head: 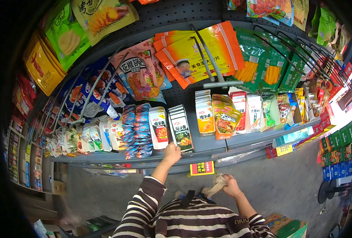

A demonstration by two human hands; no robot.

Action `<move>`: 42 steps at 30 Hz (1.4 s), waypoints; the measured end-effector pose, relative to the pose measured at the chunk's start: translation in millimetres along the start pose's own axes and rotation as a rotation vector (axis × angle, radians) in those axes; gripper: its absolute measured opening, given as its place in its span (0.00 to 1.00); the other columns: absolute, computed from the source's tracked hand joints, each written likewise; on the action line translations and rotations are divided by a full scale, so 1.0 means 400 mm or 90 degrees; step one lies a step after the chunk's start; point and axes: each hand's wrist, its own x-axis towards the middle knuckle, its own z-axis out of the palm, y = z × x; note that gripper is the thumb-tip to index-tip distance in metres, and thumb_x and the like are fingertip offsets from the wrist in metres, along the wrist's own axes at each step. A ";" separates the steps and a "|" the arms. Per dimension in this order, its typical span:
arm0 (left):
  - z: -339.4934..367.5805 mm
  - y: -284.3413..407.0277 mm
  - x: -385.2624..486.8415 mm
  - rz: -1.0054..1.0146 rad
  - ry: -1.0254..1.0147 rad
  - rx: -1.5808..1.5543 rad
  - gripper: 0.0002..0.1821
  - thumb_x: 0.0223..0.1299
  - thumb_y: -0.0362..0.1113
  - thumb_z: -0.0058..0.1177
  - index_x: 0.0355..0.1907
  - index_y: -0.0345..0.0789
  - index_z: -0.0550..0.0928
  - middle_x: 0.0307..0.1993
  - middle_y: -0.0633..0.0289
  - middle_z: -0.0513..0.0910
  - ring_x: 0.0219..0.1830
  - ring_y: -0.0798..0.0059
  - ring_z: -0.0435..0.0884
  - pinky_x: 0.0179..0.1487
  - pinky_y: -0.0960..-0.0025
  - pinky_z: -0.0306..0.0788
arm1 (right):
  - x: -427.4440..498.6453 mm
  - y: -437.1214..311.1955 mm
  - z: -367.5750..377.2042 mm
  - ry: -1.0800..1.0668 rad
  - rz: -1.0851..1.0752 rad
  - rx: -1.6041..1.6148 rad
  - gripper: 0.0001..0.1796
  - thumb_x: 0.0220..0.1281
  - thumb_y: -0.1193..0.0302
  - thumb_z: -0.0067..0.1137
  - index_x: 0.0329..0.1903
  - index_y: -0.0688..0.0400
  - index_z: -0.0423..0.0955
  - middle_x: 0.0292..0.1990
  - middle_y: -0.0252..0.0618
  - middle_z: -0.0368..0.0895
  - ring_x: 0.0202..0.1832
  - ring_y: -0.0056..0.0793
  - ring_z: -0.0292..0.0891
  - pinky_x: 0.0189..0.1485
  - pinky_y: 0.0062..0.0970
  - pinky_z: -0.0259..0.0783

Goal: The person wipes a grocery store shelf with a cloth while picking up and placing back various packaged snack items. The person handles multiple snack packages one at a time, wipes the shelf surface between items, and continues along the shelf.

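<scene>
My left hand (172, 153) is at the lower left edge of a box of black-and-white snack packets (180, 128) on the grey shelf; its fingers touch the box's front, and whether they grip it cannot be told. Left of it, close by, stands a box of white, black and red snack packets (159, 128). Bare shelf surface (198, 144) shows to its right, then a box of orange-and-white packets (205, 114). Below the shelf edge, my right hand (231, 185) holds a crumpled beige cloth (217, 184).
Metal display hooks (207, 56) jut out above the shelf, with hanging snack bags (199, 55) around them. A red-and-yellow sign (202, 168) sits under the shelf edge. A cardboard box (286, 224) is on the floor at lower right, and a black fan-like object (327, 190) stands at right.
</scene>
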 end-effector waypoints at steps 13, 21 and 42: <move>-0.012 0.170 -0.114 0.488 -0.071 0.590 0.16 0.50 0.39 0.56 0.38 0.31 0.75 0.41 0.51 0.77 0.38 0.57 0.79 0.35 0.57 0.72 | 0.039 -0.005 -0.012 -0.062 -0.004 0.005 0.24 0.43 0.74 0.57 0.50 0.59 0.71 0.48 0.50 0.74 0.52 0.49 0.67 0.55 0.37 0.65; 0.034 0.149 -0.013 0.526 -0.072 0.633 0.09 0.46 0.29 0.47 0.32 0.29 0.73 0.22 0.50 0.80 0.24 0.56 0.80 0.26 0.58 0.73 | 0.048 -0.003 -0.018 -0.073 -0.018 -0.010 0.25 0.42 0.72 0.58 0.50 0.59 0.71 0.47 0.50 0.74 0.52 0.49 0.66 0.55 0.37 0.65; 0.171 0.164 0.109 0.223 0.098 0.219 0.21 0.56 0.45 0.52 0.31 0.23 0.74 0.31 0.42 0.79 0.35 0.51 0.79 0.39 0.56 0.70 | -0.020 0.071 -0.013 -0.073 0.006 -0.023 0.26 0.42 0.74 0.53 0.51 0.60 0.70 0.48 0.52 0.73 0.52 0.50 0.66 0.56 0.37 0.64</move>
